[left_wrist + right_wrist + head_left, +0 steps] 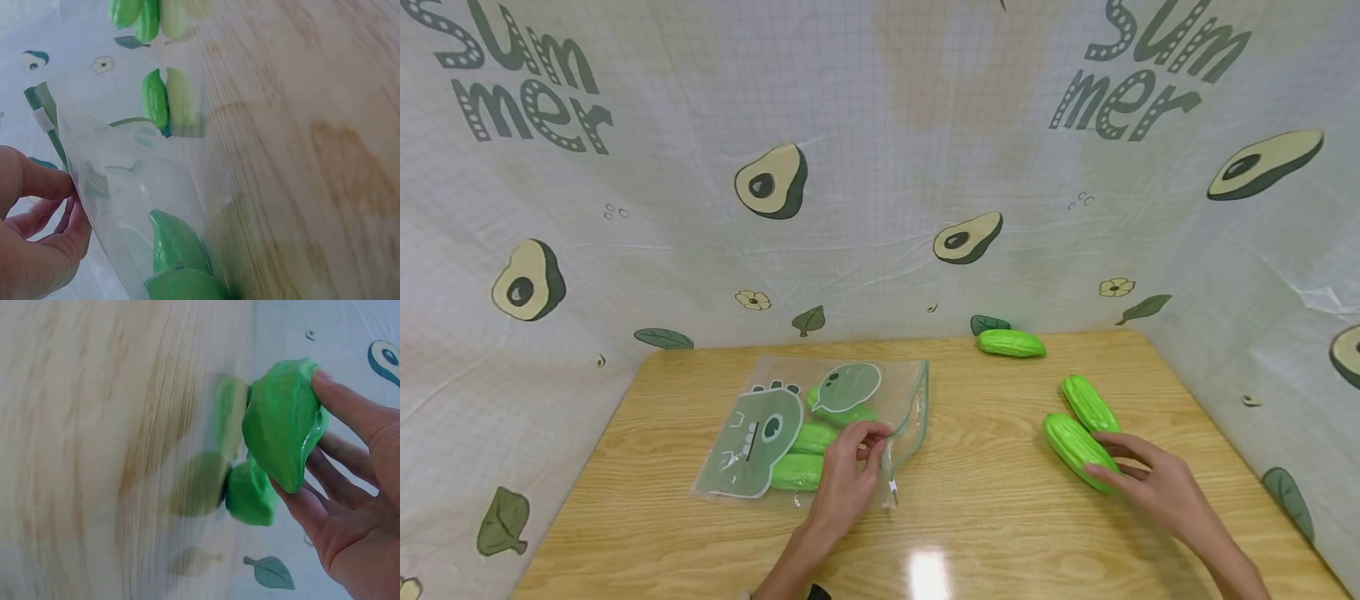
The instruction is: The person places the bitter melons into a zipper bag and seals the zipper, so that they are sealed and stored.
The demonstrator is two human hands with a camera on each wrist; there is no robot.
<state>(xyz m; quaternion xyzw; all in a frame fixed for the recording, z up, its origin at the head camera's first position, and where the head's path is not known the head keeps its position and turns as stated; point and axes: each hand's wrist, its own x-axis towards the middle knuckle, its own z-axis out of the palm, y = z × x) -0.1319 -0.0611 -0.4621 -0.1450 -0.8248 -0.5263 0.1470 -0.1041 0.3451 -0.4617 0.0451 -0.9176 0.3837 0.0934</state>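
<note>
A clear zip bag (910, 392) with a green dinosaur print lies on the table, several green bitter melons (797, 472) inside it. My left hand (852, 467) pinches the bag's edge near its mouth, lifting that side. In the left wrist view, the raised film and the white slider (43, 119) on its green zip show. At the right, my right hand (1153, 479) grips a bright green, ridged bitter melon (1075, 446) between thumb and fingers. In the right wrist view, this held melon (281, 422) appears just off the table.
A second bitter melon (1090, 402) lies right behind the held one. Another (1009, 342) lies at the table's back edge, by the printed cloth (865, 275) that rises behind and at both sides. The wooden table (985, 517) is glossy.
</note>
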